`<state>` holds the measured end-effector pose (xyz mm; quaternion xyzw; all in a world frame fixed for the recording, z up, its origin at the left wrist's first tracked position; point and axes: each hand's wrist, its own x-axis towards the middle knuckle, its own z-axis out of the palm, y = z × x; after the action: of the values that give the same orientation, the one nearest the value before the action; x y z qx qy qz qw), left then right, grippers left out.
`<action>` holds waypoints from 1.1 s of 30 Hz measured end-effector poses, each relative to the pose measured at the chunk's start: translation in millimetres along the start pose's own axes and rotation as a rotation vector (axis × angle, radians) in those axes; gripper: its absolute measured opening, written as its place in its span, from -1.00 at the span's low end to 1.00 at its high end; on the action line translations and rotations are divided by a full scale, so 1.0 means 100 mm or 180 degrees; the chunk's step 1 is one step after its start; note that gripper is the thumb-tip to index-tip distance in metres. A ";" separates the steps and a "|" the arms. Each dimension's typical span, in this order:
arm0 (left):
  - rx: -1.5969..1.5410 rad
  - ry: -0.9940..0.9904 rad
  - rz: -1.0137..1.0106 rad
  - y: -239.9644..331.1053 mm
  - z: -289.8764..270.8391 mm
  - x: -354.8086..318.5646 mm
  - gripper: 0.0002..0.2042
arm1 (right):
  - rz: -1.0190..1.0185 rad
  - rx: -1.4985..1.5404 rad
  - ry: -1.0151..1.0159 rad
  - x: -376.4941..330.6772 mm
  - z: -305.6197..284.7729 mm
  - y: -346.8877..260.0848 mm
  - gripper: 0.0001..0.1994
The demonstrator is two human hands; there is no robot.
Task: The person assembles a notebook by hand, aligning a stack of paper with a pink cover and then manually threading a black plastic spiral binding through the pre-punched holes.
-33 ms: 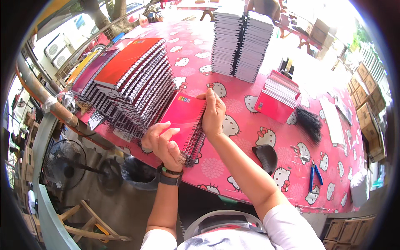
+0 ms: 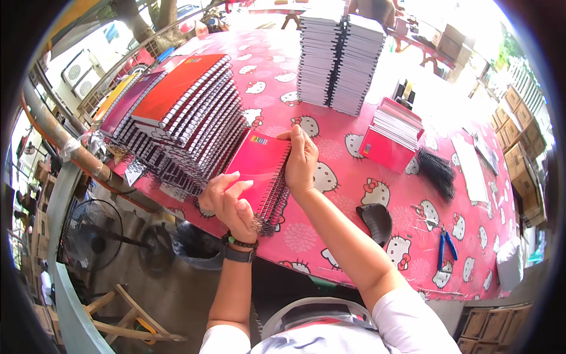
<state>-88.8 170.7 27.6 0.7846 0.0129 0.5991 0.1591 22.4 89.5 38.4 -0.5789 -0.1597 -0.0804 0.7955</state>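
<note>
A small stack of pink spiral notebooks [image 2: 259,162] lies on the table between my hands, black coils along its right edge. My left hand [image 2: 229,203] grips the stack's near left corner, its fingers bent over the cover. At the far right corner my right hand [image 2: 302,160] is cupped round the coiled edge, fingertips behind the stack. Just left of it rises a tall pile of larger red-covered spiral notebooks [image 2: 183,88]. Purple notebooks [image 2: 131,101] and yellow ones [image 2: 117,94] are stacked beyond that pile.
Two tall stacks of coil-bound notebooks [image 2: 339,65] stand at the back. To the right are pink-covered notebooks [image 2: 389,144], loose black coils [image 2: 436,174], a curved black object [image 2: 375,223] and blue-handled pliers [image 2: 445,251]. A fan [image 2: 93,233] stands on the floor at left.
</note>
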 end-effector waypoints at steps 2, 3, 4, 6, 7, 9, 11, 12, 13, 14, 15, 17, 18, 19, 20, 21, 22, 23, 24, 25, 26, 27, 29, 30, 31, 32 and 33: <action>0.0061 0.0079 0.0008 0.02 0.00 -0.04 -0.54 | -0.0122 0.0007 -0.0020 0.05 -0.16 0.08 -0.60; 0.0254 0.0302 0.0006 0.00 -0.14 -0.03 -0.55 | -0.0664 -0.0871 -0.0249 0.09 -0.26 0.03 -0.66; 0.0446 0.0526 -0.0002 -0.03 -0.28 -0.01 -0.56 | -0.1090 -0.1618 -0.0303 0.19 -0.43 -0.05 -0.77; 0.0026 0.0942 -0.0232 -0.02 -0.50 -0.05 -0.65 | -0.1317 -0.2596 -0.0732 0.50 -1.03 -0.20 -0.75; -0.0165 0.1001 -0.0212 0.02 -0.60 -0.09 -0.69 | -0.1422 -0.3238 -0.0715 0.63 -1.32 -0.32 -0.74; -0.0555 0.0923 -0.0031 0.13 -0.71 -0.17 -0.73 | -0.1546 -0.4393 -0.0521 0.76 -1.86 -0.43 -0.76; -0.0710 0.0599 0.0288 0.34 -0.74 -0.20 -0.75 | -0.1613 -0.4879 -0.0422 0.84 -2.24 -0.39 -0.79; -0.0871 0.0567 0.0272 0.43 -0.71 -0.20 -0.80 | -0.1649 -0.4858 -0.0514 0.87 -2.34 -0.39 -0.80; -0.1005 0.0463 0.0203 0.51 -0.69 -0.22 -0.82 | -0.1687 -0.4841 -0.0603 0.91 -2.41 -0.38 -0.81; -0.1144 0.0331 0.0119 0.58 -0.67 -0.25 -0.83 | -0.1663 -0.4697 -0.0524 0.92 -2.41 -0.38 -0.82; -0.1134 0.0182 0.0085 0.65 -0.63 -0.24 -0.86 | -0.1640 -0.4563 -0.0438 0.95 -2.40 -0.37 -0.83; -0.1305 -0.0087 0.0082 0.80 -0.53 -0.24 -0.83 | -0.1652 -0.4183 -0.0171 0.93 -2.43 -0.41 -0.86; -0.1289 -0.0209 0.0057 0.86 -0.53 -0.22 -0.81 | -0.1503 -0.4023 -0.0336 0.86 -2.25 -0.51 -0.87; -0.1333 -0.0427 -0.0061 0.91 -0.52 -0.21 -0.77 | -0.1352 -0.3870 -0.0492 0.73 -2.11 -0.65 -0.88; -0.1408 -0.0629 -0.0208 0.97 -0.50 -0.20 -0.71 | -0.1179 -0.3719 -0.0661 0.55 -1.95 -0.78 -0.89; -0.1384 -0.0761 -0.0275 1.05 -0.44 -0.19 -0.69 | -0.1381 -0.3555 -0.1162 0.37 -1.89 -0.88 -0.85; -0.1360 -0.0900 -0.0339 1.10 -0.39 -0.19 -0.67 | -0.1566 -0.3365 -0.1657 0.16 -1.81 -0.98 -0.82; -0.1417 -0.0967 -0.0265 1.12 -0.35 -0.19 -0.66 | -0.1437 -0.3259 -0.1943 -0.10 -1.69 -1.10 -0.81; -0.1456 -0.1077 -0.0207 1.14 -0.33 -0.21 -0.66 | -0.1293 -0.3146 -0.2211 -0.38 -1.57 -1.16 -0.81; -0.1546 -0.1167 -0.0134 1.19 -0.30 -0.21 -0.66 | -0.1339 -0.3292 -0.2420 -0.59 -1.53 -1.14 -0.82; -0.1616 -0.1247 -0.0042 1.23 -0.26 -0.22 -0.67 | -0.1400 -0.3413 -0.2634 -0.76 -1.51 -1.10 -0.83; -0.1744 -0.1309 -0.0071 1.26 -0.25 -0.23 -0.67 | -0.1274 -0.3458 -0.2640 -0.91 -1.52 -1.02 -0.82; -0.1858 -0.1728 -0.0129 1.29 -0.21 -0.27 -0.63 | -0.1047 -0.3566 -0.2642 -1.00 -1.55 -0.97 -0.80; -0.1895 -0.1942 -0.0162 1.28 -0.19 -0.30 -0.61 | -0.0944 -0.3633 -0.2639 -0.99 -1.56 -1.00 -0.80; -0.1776 -0.2090 -0.0105 1.27 -0.16 -0.34 -0.59 | -0.0840 -0.3699 -0.2641 -0.98 -1.58 -1.02 -0.79; -0.1728 -0.2200 -0.0071 1.26 -0.14 -0.37 -0.59 | -0.0734 -0.3578 -0.2718 -0.97 -1.61 -1.03 -0.78; -0.1679 -0.2307 -0.0040 1.24 -0.13 -0.41 -0.59 | -0.0628 -0.3456 -0.2795 -0.95 -1.65 -1.05 -0.78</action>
<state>-133.6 47.6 25.3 0.8764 -0.1921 0.2673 0.3516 -72.6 -105.4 53.2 -0.8558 -0.4550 0.0206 0.2453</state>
